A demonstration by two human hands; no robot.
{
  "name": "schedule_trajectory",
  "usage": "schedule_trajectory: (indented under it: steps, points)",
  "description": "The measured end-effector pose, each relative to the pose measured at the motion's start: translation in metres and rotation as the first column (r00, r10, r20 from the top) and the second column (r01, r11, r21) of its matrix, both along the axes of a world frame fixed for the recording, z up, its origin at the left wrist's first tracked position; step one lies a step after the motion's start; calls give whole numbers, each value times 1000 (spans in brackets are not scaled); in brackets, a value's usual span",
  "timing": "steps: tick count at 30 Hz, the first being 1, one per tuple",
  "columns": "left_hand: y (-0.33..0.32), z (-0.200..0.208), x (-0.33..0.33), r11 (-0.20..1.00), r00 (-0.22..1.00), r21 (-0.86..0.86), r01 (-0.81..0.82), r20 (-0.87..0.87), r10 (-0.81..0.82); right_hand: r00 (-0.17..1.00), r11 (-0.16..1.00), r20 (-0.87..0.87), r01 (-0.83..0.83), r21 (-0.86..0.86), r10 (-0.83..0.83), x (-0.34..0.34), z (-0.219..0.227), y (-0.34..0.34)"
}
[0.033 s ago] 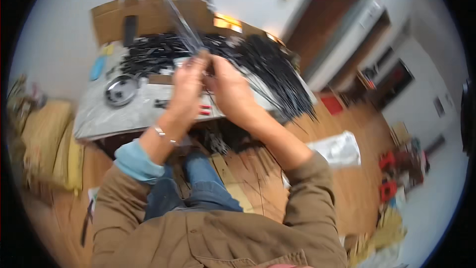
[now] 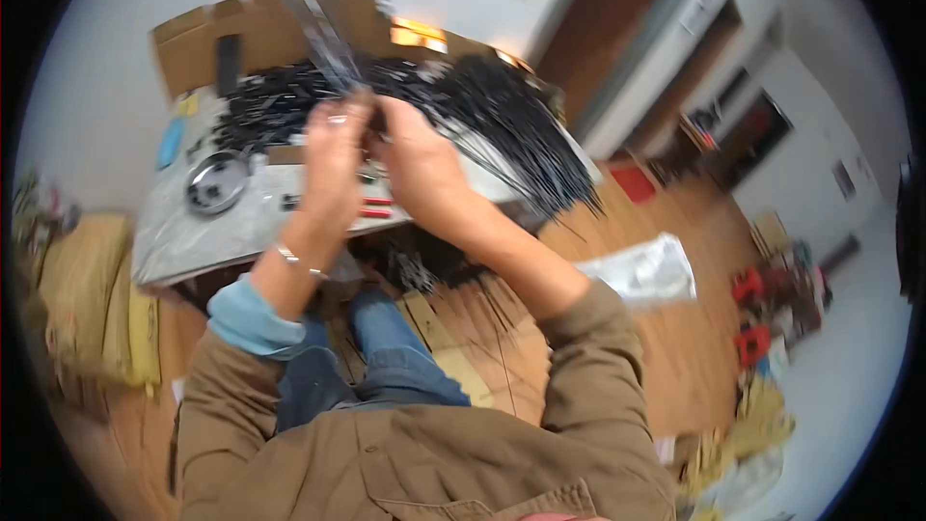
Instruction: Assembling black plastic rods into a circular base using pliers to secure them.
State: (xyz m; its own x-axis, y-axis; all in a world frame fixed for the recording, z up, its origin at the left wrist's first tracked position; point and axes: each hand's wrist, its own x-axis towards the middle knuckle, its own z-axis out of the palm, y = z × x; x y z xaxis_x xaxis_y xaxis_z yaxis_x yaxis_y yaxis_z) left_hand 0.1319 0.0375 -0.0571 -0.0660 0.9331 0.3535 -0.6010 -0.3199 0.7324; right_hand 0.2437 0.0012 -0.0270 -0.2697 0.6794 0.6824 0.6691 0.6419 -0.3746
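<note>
Blurred shiny strips jut above our fingers, left hand and right hand both grasping the base.

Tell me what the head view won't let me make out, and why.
All in the head view:
Thin strips: count, lost to blur.
Their lower ends: hidden between left hand and right hand.
Dark pieces in the round dish: shape, too small and blurred.
Red handles: what they join, apparently covered by the left wrist.

A brown jacket, light blue cuff, jeans and silvery bracelet show.
</note>
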Motion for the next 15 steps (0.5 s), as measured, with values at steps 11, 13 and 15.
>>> schedule_trajectory:
  steps: [11, 13, 15]
  points:
    - [1, 12, 15, 990, 978, 125, -72, -185, 95, 989, 991, -73, 129, -18, -130, -2, -24, -3]
    - [4, 12, 10, 987, 989, 145, -73, -115, 90, 977, 998, -211, 31, 61, -18, -10, -23, -4]
    - [-8, 28, 10, 990, 998, 136, -41, -30, 46, 961, 997, -269, 53, -47, -64, -13, -27, -4]
